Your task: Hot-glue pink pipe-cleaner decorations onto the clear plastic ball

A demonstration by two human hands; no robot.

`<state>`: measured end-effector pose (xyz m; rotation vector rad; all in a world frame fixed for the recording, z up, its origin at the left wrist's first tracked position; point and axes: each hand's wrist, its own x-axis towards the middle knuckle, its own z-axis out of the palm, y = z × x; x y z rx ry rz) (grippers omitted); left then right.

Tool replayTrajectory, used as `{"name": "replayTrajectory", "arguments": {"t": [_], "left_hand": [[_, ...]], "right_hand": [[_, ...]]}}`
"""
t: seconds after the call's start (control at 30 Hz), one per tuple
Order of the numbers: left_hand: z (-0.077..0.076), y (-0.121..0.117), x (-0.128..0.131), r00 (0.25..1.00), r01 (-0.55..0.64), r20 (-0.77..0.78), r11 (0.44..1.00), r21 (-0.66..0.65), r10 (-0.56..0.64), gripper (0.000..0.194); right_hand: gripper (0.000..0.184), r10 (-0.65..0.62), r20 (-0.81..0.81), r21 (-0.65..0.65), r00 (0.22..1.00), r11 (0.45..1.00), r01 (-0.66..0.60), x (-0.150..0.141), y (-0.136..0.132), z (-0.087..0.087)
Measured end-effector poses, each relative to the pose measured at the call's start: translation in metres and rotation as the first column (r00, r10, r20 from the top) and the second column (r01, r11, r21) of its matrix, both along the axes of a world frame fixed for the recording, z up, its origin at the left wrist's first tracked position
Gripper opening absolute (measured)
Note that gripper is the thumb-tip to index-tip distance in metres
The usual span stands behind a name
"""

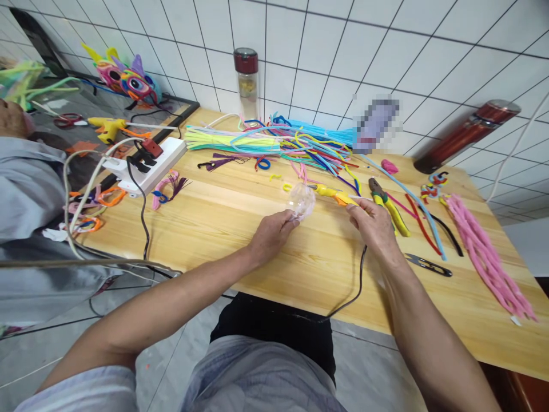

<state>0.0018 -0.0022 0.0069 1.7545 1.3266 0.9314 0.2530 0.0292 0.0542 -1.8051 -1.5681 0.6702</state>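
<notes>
My left hand (274, 234) is closed on a clear plastic ball (301, 201), gripping its lower left edge. My right hand (374, 224) is wrapped round a yellow glue gun (337, 195) with an orange trigger. The gun's nozzle points left, close to the ball; whether they touch I cannot tell. A black cord (361, 274) runs from below my right hand toward the table's front edge. Just beyond the ball lies a small curled yellow pipe cleaner piece (287, 187). Pliers (390, 209) with yellow-green handles rest right of my right hand.
Bundled pipe cleaners (240, 140) line the back, near a glass bottle (247, 86) and a red thermos (467, 137). Pink pipe cleaners (489, 254) and black scissors (429, 265) lie right. A white power strip (156, 166) stands left, beside another person's sleeve (26, 183).
</notes>
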Motion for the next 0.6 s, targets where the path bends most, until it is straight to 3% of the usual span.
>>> {"name": "replayTrajectory", "arguments": {"t": [0.33,0.6], "left_hand": [[-0.0004,0.0002,0.0008,1.0,-0.013,-0.01,1.0,0.008,0.013,0.023],[0.0012,0.0001,0.0001,1.0,0.003,-0.008,1.0,-0.005,-0.003,0.025]], "right_hand": [[0.034,0.015,0.038,-0.013,0.999,1.0,-0.014,-0.0031,0.0049,0.0],[0.041,0.024,-0.002,0.022,1.0,0.999,-0.024,0.002,-0.0024,0.0022]]}}
